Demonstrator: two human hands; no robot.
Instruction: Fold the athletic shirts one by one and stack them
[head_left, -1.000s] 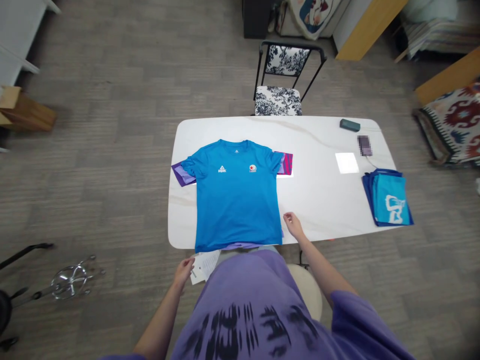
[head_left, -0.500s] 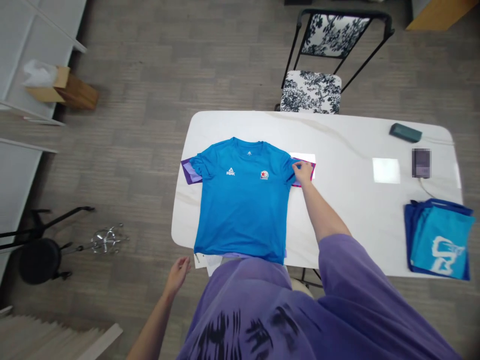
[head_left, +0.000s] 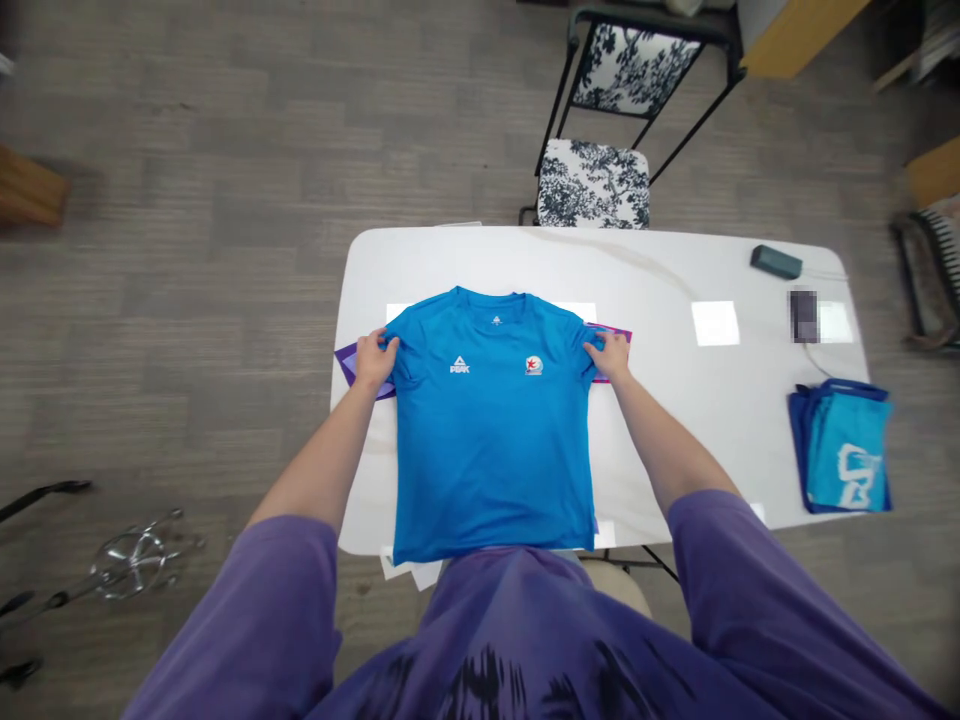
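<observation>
A blue T-shirt with small white and red chest prints lies spread, front up, on the white table, its collar toward the far edge. My left hand pinches the sleeve at the left side. On the other side my right hand has its fingers closed on the opposite sleeve. Purple fabric sticks out from under the left sleeve, and a piece with a pink edge shows beyond the right one. What lies beneath the shirt's body is hidden.
Blue folded bags lie at the table's right end, near a dark green case and a blurred-out dark device. Behind the table stands a patterned chair. White papers poke out at the near edge.
My left hand has come up from beside the table and taken hold of the left sleeve. My right hand stays on the right sleeve. The camera view has shifted.
</observation>
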